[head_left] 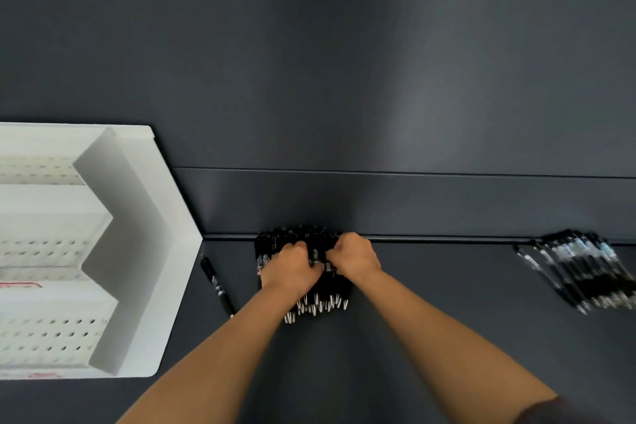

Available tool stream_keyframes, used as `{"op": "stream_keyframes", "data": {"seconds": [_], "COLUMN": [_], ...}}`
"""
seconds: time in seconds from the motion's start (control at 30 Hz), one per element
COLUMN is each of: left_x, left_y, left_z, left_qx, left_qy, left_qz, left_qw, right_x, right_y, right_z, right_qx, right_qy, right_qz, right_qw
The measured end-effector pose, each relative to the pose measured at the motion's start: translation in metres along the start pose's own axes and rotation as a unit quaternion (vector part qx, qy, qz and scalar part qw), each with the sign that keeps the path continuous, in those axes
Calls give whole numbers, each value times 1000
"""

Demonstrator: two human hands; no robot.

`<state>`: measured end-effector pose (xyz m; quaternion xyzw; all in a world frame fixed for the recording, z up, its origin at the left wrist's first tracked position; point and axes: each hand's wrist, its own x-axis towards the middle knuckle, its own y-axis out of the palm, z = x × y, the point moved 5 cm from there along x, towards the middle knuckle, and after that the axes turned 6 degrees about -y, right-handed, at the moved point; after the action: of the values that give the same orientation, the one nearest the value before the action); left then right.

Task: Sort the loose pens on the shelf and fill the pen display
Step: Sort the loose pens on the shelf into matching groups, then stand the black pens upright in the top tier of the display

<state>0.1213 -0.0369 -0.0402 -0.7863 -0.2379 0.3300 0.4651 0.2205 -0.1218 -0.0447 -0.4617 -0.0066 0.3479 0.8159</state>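
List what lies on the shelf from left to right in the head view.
white pen display → single black pen → central pen pile, gripped by the left hand and the right hand → far-right pen pile

Black pens (303,272) with silver tips, dark grey shelf (430,303), white display (137,251) dotted with holes.

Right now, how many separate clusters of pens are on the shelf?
3: a single pen beside the white display, a bundle in the left hand and right hand, a pile at far right. Others may be hidden.
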Motion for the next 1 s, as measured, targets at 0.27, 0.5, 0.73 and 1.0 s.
{"op": "stream_keyframes", "data": {"seconds": [0.27,0.5,0.73,1.0], "left_x": [14,18,22,3], "left_y": [0,0,3,-25], "left_z": [-24,-25,-13,-10], "left_qx": [41,30,-20,-283], "left_qy": [-16,-44,-70,-7], "left_qz": [-19,-17,2,-40], "left_qw": [999,998,997,958], "right_x": [12,25,30,7], "right_y": [-4,6,0,-31], "right_z": [-6,0,1,19], "right_qx": [18,5,117,198], "right_qy": [-14,10,-19,-112], "right_qz": [-21,8,2,-9], "right_qw": [1000,1000,993,974]}}
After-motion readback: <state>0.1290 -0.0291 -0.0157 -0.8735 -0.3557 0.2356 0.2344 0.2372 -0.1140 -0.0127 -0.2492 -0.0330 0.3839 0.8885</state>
